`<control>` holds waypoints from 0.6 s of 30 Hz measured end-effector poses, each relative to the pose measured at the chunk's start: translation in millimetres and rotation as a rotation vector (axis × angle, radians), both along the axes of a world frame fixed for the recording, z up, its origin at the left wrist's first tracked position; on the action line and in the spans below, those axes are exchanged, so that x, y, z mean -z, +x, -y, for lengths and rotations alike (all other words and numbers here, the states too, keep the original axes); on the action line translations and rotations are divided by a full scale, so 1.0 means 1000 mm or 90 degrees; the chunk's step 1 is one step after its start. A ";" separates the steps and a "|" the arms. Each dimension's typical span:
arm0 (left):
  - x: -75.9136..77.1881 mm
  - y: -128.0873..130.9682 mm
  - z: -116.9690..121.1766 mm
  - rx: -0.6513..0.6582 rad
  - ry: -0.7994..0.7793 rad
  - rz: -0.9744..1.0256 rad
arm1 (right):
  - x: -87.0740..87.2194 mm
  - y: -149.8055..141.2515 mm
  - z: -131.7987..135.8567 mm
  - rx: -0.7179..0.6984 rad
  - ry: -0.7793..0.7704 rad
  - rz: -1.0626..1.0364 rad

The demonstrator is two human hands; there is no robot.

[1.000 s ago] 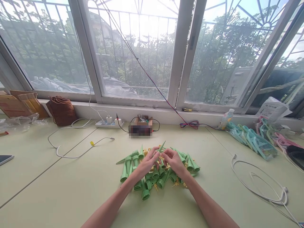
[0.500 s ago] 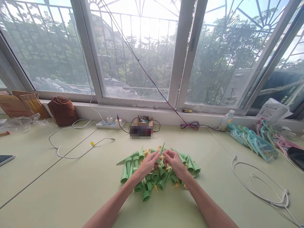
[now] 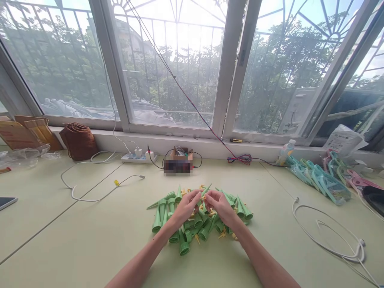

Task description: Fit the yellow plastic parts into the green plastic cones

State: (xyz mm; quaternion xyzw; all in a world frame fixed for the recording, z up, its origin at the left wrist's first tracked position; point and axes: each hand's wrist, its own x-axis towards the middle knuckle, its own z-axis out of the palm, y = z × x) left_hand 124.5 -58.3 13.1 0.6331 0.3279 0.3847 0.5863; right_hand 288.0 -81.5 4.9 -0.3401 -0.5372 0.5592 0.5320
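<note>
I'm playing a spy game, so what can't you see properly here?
In the head view:
Middle of the green cone pile: partly hidden by the left hand and right hand.
Pixelated thing: blurred by squares.
Flat thing: cut off by the left edge.
White bag: print too small to read.

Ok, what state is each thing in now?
Left hand, closed on a green spike
Green spike, tilted, tip up
Right hand, bent, grip unclear
Yellow piece, between the hands
Other green spikes, heaped loose
Bottle, capped
Brown bag, top gathered
Power strip, plugs inserted
Small cardboard box, open
Red-blue cable, bundled
</note>
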 end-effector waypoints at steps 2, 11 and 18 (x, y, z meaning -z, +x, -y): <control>0.001 -0.001 -0.001 -0.008 -0.008 0.005 | 0.000 0.000 0.000 -0.005 -0.001 -0.006; 0.000 -0.002 0.000 0.034 -0.094 0.115 | -0.002 -0.001 0.001 -0.010 -0.042 -0.067; -0.005 -0.003 0.000 0.049 -0.161 0.157 | 0.004 0.001 -0.002 -0.013 -0.066 -0.148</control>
